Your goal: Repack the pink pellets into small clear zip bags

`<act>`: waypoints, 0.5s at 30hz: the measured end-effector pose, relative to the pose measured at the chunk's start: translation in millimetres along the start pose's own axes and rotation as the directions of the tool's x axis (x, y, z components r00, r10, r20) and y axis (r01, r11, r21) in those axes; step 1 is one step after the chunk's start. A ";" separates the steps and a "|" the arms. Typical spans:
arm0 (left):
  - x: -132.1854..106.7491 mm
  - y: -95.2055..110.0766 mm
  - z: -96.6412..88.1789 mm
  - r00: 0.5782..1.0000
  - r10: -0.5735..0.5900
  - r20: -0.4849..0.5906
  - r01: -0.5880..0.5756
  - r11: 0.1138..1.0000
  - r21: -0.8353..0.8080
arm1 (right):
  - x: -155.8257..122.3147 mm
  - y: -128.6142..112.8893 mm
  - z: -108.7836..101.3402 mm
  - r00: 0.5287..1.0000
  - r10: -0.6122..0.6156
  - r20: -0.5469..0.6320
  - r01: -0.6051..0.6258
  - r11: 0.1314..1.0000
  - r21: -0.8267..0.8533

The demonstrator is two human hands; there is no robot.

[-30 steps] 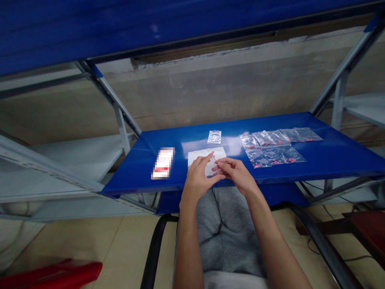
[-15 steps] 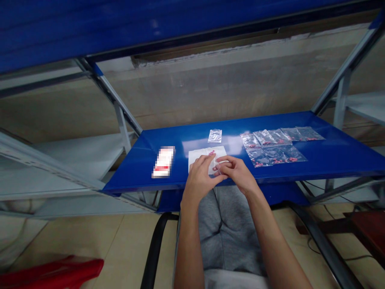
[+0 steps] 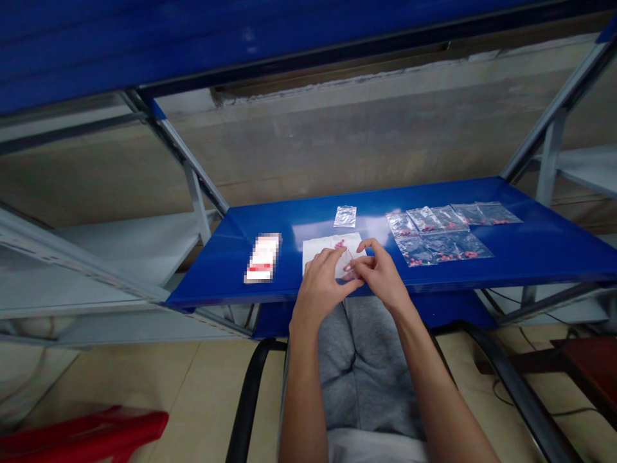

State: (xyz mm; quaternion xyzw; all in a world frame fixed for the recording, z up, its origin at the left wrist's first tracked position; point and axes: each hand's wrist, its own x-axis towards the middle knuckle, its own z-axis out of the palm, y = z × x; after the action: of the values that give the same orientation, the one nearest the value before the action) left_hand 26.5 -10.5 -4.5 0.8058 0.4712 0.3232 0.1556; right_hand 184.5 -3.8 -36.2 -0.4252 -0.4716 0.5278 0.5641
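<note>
Far left, on the pale tile floor (image 3: 110,379), a crumpled red cloth (image 3: 110,427), well apart from the work. Above it, a glossy blue metal shelf (image 3: 216,296), low over the knees of grey sweatpants (image 3: 366,379), probably so for comfortable seated handling. On this shelf, first a white and red rectangular package (image 3: 263,258), its print blurred and unreadable, lying just out of the way of the hands. Then the left hand (image 3: 321,278), fingers curved and half closed, its fingertips (image 3: 332,254) meeting the other hand over the paper; any hold on something impossible to tell from this view. Under both hands, a white paper sheet (image 3: 315,247), perhaps there as a pale background, with tiny pink pieces (image 3: 340,244) well visible on it. Pinched in the almost closed grip of the right hand (image 3: 380,273), a small clear plastic bag (image 3: 349,267), hard to see, partly hidden by the fingers, just above the paper. Behind the paper, one more flat clear bag (image 3: 345,217), alone and within reach. Farther right, clear zip bags with pink pieces inside (image 3: 438,235), laid flat in two overlapping rows, likely kept apart from the paper to avoid any mixing.
</note>
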 end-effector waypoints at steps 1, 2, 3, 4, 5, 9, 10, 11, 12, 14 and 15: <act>0.3 0.0 0.0 1.000 0.004 0.000 -0.004 1.000 0.001 | -0.5 -0.5 0.0 1.000 -0.012 0.012 0.012 1.000 0.006; 0.6 -0.1 0.1 1.000 0.007 0.000 -0.007 1.000 0.003 | -0.8 -1.2 -0.3 0.999 -0.027 0.031 0.027 1.000 -0.003; 0.8 -0.1 0.0 1.000 0.010 0.001 -0.010 1.000 0.004 | -0.9 -1.8 -0.8 0.998 -0.044 0.050 0.045 0.999 -0.026; 1.0 -0.1 0.0 1.000 0.013 0.006 -0.013 1.000 0.002 | -0.9 -2.2 -1.4 0.996 -0.059 0.064 0.063 0.997 -0.055; 1.0 -0.2 -0.1 1.000 0.018 0.013 -0.018 1.000 -0.002 | -0.5 -2.3 -2.2 0.995 -0.068 0.074 0.075 0.994 -0.082; 0.1 -0.6 -0.7 0.999 0.008 0.040 -0.007 1.000 -0.012 | 1.9 -0.5 -4.8 0.997 -0.044 0.066 0.052 0.991 -0.122; -0.1 -0.9 -0.7 0.999 -0.005 0.042 0.005 1.000 -0.008 | 2.4 0.1 -5.4 0.997 -0.035 0.067 0.043 0.992 -0.121; -0.4 -1.1 -0.7 0.999 -0.017 0.044 0.018 1.000 -0.004 | 2.8 0.5 -5.9 0.997 -0.027 0.074 0.036 0.992 -0.122; -0.6 -1.5 -0.6 0.999 -0.028 0.044 0.028 1.000 -0.002 | 2.9 0.7 -6.5 0.996 -0.024 0.084 0.034 0.991 -0.126; -0.9 -2.3 -0.2 0.998 -0.036 0.044 0.036 0.999 -0.005 | 2.6 0.2 -7.8 0.993 -0.018 0.116 0.035 0.989 -0.143; -1.0 -2.7 0.1 0.998 -0.036 0.041 0.036 0.999 -0.008 | 2.2 -0.3 -8.5 0.991 -0.014 0.136 0.035 0.988 -0.153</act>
State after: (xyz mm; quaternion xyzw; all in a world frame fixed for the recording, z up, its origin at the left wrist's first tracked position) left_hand 24.4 -9.9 -6.5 0.8030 0.4809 0.3057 0.1745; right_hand 192.9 -1.5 -37.3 -0.4254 -0.5533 0.5100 0.5028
